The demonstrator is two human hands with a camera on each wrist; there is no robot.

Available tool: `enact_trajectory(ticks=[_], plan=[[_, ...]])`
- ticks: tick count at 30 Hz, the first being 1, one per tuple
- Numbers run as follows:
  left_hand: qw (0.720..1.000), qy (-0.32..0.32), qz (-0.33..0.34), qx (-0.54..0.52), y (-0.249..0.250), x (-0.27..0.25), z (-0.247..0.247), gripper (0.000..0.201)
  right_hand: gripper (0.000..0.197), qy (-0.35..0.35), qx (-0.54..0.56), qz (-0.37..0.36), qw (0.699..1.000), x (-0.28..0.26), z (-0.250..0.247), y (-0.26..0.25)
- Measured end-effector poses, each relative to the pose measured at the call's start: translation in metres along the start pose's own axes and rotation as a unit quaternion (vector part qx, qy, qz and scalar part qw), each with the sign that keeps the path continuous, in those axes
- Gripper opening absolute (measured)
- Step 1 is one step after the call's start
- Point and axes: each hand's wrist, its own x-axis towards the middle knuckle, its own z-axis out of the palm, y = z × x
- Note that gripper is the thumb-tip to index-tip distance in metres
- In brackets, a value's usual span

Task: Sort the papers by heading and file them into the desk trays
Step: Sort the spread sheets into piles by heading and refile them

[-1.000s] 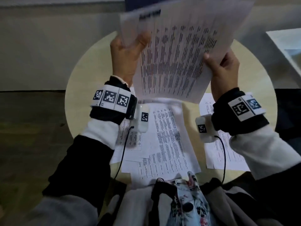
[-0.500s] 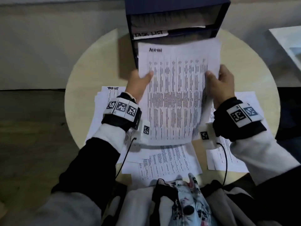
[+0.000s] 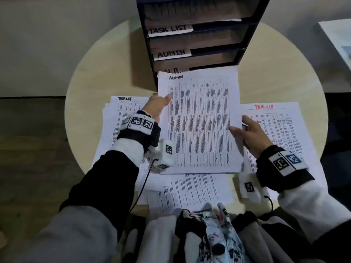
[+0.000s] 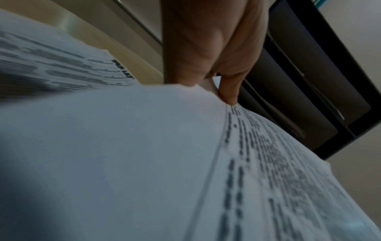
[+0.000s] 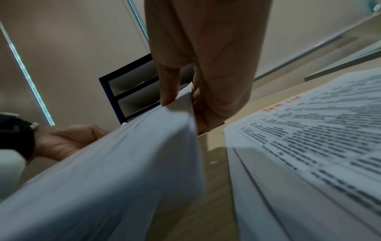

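A sheaf of papers headed ADMIN [image 3: 199, 122] hangs low over the round table, in front of the dark desk tray unit [image 3: 191, 35]. My left hand [image 3: 158, 106] pinches its left edge, thumb on top, as the left wrist view shows with the thumb [image 4: 228, 91] pressed on the ADMIN papers [image 4: 123, 146]. My right hand [image 3: 250, 133] pinches the right edge; in the right wrist view the fingers [image 5: 169, 91] clamp the ADMIN papers [image 5: 123, 163]. The trays carry labels TASK LIST [image 3: 169, 30], ADMIN [image 3: 171, 54] and H.R. [image 3: 172, 70].
A pile headed TASK LIST in black [image 3: 121, 118] lies on the left of the table [image 3: 91, 82]. A pile with a red heading [image 3: 281, 128] lies on the right. More sheets [image 3: 191, 190] lie at the near edge. A white surface [image 3: 338, 38] stands at the far right.
Both hands have lowered the ADMIN papers from raised in front of the trays to nearly flat, just above the table. The tray labels have come into view.
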Motion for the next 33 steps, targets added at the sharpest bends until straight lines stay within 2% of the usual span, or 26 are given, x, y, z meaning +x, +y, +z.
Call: enact_trajectory(ticks=[3,5,7,11,12,13,16,17,23,27,28,30,31,33], plan=[[0.999,0.016,0.014,0.041,0.014,0.008,0.001,0.062,0.023,-0.022,0.026,-0.012,0.999,-0.003,-0.002,0.004],[0.999,-0.019,0.030,0.019,0.023,0.010,-0.001,0.079,0.048,-0.041,0.036,-0.014,0.998,-0.006,-0.002,0.007],[0.998,-0.041,0.045,-0.005,0.026,0.014,-0.003,0.089,0.055,-0.046,0.047,-0.016,0.998,-0.006,-0.003,0.007],[0.997,-0.017,0.076,0.001,0.040,0.048,-0.011,0.092,0.031,-0.032,0.037,-0.038,0.998,0.001,-0.002,-0.002],[0.997,-0.002,0.076,-0.002,0.045,0.056,-0.013,0.096,0.033,-0.027,0.040,-0.033,0.998,0.004,-0.003,-0.003],[0.997,0.005,0.080,-0.013,0.054,0.050,-0.013,0.093,0.036,-0.027,0.047,-0.025,0.998,0.006,-0.003,-0.005],[0.993,0.040,0.110,-0.031,0.074,0.021,-0.008,0.049,0.031,-0.043,0.063,-0.040,0.996,0.005,-0.001,-0.016],[0.992,0.038,0.113,-0.040,0.077,0.016,-0.007,0.041,0.029,-0.038,0.066,-0.050,0.996,0.006,-0.001,-0.020],[0.996,-0.022,0.079,-0.041,0.072,0.009,-0.008,0.033,0.019,0.032,0.136,-0.096,0.986,0.037,0.012,-0.068],[0.996,-0.007,0.073,-0.042,0.070,0.008,-0.012,0.054,0.019,0.046,0.168,-0.096,0.980,0.071,0.020,-0.107],[0.995,-0.008,0.078,-0.055,0.070,0.007,-0.013,0.045,0.020,0.050,0.181,-0.088,0.978,0.081,0.021,-0.114],[0.994,-0.013,0.091,-0.061,0.073,0.010,-0.016,0.013,0.025,0.053,0.198,-0.072,0.976,0.099,0.025,-0.127],[0.993,-0.013,0.100,-0.054,0.073,0.012,-0.016,0.007,0.030,0.057,0.205,-0.067,0.975,0.105,0.028,-0.133],[0.992,-0.003,0.123,-0.030,0.075,0.012,-0.016,0.013,0.043,0.072,0.236,-0.062,0.967,0.116,0.033,-0.141]])
